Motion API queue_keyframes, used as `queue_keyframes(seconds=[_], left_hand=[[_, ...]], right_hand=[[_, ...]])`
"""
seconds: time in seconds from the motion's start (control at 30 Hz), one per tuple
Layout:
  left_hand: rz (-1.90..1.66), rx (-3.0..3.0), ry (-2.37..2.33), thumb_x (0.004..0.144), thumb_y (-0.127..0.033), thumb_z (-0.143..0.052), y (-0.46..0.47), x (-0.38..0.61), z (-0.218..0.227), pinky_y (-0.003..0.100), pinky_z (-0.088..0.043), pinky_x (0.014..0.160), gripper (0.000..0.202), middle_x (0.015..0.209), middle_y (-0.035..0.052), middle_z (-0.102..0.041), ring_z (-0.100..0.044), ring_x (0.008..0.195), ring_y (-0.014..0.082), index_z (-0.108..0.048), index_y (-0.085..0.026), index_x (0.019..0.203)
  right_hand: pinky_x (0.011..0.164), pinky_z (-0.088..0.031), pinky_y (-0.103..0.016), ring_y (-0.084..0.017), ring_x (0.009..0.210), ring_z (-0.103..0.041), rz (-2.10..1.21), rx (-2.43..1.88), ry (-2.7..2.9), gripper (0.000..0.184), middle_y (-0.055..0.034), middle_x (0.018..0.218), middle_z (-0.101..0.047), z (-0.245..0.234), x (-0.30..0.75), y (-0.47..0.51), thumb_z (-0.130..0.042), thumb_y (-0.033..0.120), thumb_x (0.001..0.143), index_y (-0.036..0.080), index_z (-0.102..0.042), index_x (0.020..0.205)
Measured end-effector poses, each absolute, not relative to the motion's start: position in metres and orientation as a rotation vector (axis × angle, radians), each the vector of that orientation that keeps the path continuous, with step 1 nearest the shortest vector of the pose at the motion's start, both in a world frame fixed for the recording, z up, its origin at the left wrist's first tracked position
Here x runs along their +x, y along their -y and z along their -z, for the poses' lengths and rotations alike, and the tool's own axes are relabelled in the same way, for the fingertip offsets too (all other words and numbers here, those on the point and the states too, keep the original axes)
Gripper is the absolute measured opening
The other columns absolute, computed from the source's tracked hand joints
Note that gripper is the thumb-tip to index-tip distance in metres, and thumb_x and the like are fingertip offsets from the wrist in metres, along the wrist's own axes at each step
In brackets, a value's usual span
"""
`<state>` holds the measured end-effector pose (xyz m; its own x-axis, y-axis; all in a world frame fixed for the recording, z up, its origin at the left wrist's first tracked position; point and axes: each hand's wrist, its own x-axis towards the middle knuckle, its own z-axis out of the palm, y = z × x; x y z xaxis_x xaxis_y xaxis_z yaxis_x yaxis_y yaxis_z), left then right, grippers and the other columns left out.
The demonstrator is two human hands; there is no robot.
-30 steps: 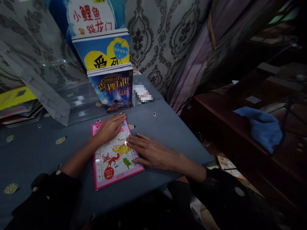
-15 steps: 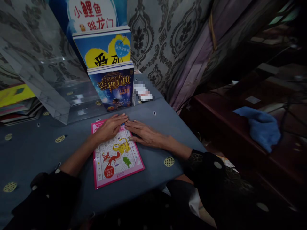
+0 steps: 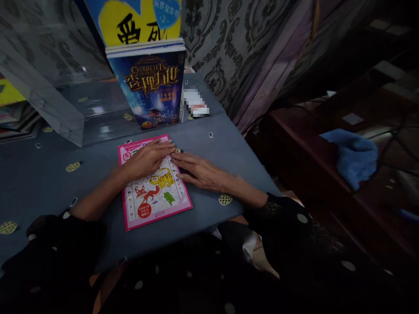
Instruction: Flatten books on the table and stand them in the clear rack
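A pink-bordered picture book (image 3: 157, 198) with a fox, a yellow striped cat and a green leaf on its cover lies flat on the blue tablecloth (image 3: 229, 152). My left hand (image 3: 149, 159) rests flat across its upper part, fingers stretched to the right, hiding some of the title. At the book's right edge lies my right hand (image 3: 201, 172), fingers extended to the left and partly over the cover. The fingertips of both hands come close together near the top right corner. Neither hand grips anything.
Behind the book stands a clear acrylic rack (image 3: 73, 117) with upright books, a dark blue one (image 3: 153, 93) in front. More books (image 3: 16, 113) are stacked at the left. A blurred white item (image 3: 195, 104) lies by the rack. A blue cloth (image 3: 355, 155) lies on dark red furniture.
The view has tilted down and moved closer to the rack, so the rearmost book's title has left the picture. Both hands keep about the same place on the pink book.
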<state>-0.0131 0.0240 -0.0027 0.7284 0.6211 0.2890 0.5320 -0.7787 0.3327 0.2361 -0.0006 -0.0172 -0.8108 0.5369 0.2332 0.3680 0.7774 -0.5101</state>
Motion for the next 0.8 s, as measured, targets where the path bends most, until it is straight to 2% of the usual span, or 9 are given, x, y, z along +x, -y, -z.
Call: queue_keyframes(seconds=[0.13, 0.4, 0.57, 0.8], left_hand=[[-0.507, 2.724, -0.907, 0.095, -0.011, -0.039, -0.015, -0.009, -0.001, 0.052, -0.037, 0.119, 0.045, 0.14, 0.0094, -0.063, -0.052, 0.138, 0.0206, -0.061, -0.016, 0.134], [-0.375, 2.764, -0.896, 0.097, -0.013, -0.039, 0.008, -0.001, -0.008, 0.054, -0.034, 0.12, 0.044, 0.143, 0.0112, -0.061, -0.05, 0.14, 0.0222, -0.06, -0.014, 0.135], [-0.333, 2.792, -0.879, 0.099, -0.015, -0.039, 0.025, 0.005, -0.011, 0.053, -0.032, 0.121, 0.043, 0.144, 0.0109, -0.06, -0.051, 0.139, 0.0217, -0.058, -0.016, 0.138], [-0.306, 2.806, -0.862, 0.1, -0.015, -0.038, 0.053, 0.012, -0.013, 0.052, -0.033, 0.121, 0.044, 0.145, 0.0131, -0.058, -0.047, 0.142, 0.0232, -0.056, -0.012, 0.139]], right_hand=[[0.121, -0.037, -0.052, -0.027, 0.147, -0.04, -0.641, -0.689, 2.613, 0.055, -0.0196, 0.155, -0.046, 0.016, 0.24, 0.011, -0.037, 0.045, 0.106, 0.009, -0.049, 0.147], [0.121, -0.036, -0.054, -0.027, 0.149, -0.037, -0.621, -0.686, 2.62, 0.057, -0.0193, 0.155, -0.046, 0.01, 0.251, 0.038, -0.034, 0.047, 0.107, 0.01, -0.046, 0.148], [0.122, -0.032, -0.055, -0.026, 0.149, -0.036, -0.599, -0.714, 2.656, 0.054, -0.0175, 0.157, -0.045, 0.008, 0.259, 0.056, -0.039, 0.044, 0.106, 0.013, -0.044, 0.151], [0.123, -0.031, -0.054, -0.026, 0.147, -0.041, -0.555, -0.689, 2.688, 0.053, -0.0205, 0.153, -0.049, 0.002, 0.266, 0.081, -0.039, 0.041, 0.107, 0.007, -0.049, 0.146]])
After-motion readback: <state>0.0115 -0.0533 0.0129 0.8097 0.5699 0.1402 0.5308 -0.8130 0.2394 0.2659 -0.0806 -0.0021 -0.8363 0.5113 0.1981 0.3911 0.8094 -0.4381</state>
